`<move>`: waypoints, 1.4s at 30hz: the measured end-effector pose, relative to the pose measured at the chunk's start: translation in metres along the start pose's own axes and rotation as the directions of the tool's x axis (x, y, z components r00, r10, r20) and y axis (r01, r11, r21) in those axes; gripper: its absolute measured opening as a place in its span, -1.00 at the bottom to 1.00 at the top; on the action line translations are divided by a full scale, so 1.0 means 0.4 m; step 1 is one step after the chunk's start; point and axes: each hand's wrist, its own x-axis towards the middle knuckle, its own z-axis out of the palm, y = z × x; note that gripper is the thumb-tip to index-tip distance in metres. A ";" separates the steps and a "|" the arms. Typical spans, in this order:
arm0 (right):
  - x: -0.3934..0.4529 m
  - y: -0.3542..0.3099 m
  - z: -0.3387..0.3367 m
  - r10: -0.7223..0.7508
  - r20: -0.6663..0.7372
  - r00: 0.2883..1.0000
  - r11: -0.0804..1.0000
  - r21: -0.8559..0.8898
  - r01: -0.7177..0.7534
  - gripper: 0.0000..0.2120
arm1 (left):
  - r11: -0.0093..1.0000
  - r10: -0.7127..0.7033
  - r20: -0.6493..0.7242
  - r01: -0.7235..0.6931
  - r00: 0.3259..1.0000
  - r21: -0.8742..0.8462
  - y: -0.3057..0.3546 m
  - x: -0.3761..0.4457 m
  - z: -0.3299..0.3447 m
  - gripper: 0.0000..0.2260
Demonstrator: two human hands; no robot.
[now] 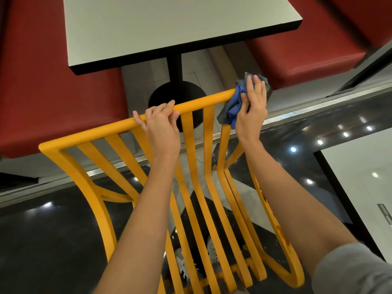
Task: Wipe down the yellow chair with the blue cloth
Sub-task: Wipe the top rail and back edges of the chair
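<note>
Table (169, 24): grey top with a black edge, at 12 o'clock, red benches on both sides.
Chair (209, 143): yellow, slatted, tipped toward the person, filling 6 o'clock; looks stiff, smooth and light enough to steady with 1 hand on the top rail.
Left hand (162, 122): fingers curled over the top rail near its middle.
Right hand (252, 105): pressing the cloth around the rail's corner at 1 o'clock.
Cloth (234, 102): blue, soft, bunched; best gripped as a wad.

I am standing in a diner-style eating place: a grey pedestal table (169, 24) with black edging has red padded booth benches (53, 81) on both sides of it, and glossy dark floor tiles (53, 240) nearer me mirror ceiling spotlights.
</note>
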 end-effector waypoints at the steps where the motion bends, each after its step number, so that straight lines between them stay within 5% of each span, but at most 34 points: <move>1: 0.011 0.005 -0.007 0.009 -0.014 1.000 1.000 0.014 -0.009 -0.64 | 1.000 0.003 -0.002 -0.003 1.000 -0.001 0.000 -0.001 0.000 -0.73; 7: 0.018 -0.034 -0.008 0.216 -0.132 0.967 0.957 0.226 -0.183 -0.69 | 1.000 0.000 -0.005 0.000 1.000 0.001 0.003 -0.001 0.001 -0.73; 13: 0.011 -0.004 -0.029 0.306 -0.076 0.949 0.907 0.325 -0.266 -0.49 | 1.000 0.003 -0.017 -0.003 1.000 0.004 0.004 -0.002 0.000 -0.74; 16: 0.027 0.013 -0.036 0.396 -0.051 0.917 0.845 0.412 -0.342 -0.62 | 1.000 -0.006 -0.018 0.006 1.000 0.006 0.005 -0.002 0.000 -0.74; 42: 0.019 0.058 -0.046 0.433 0.064 0.899 0.709 0.592 -0.383 -0.88 | 1.000 -0.012 -0.029 0.012 1.000 0.008 0.010 -0.001 -0.002 -0.76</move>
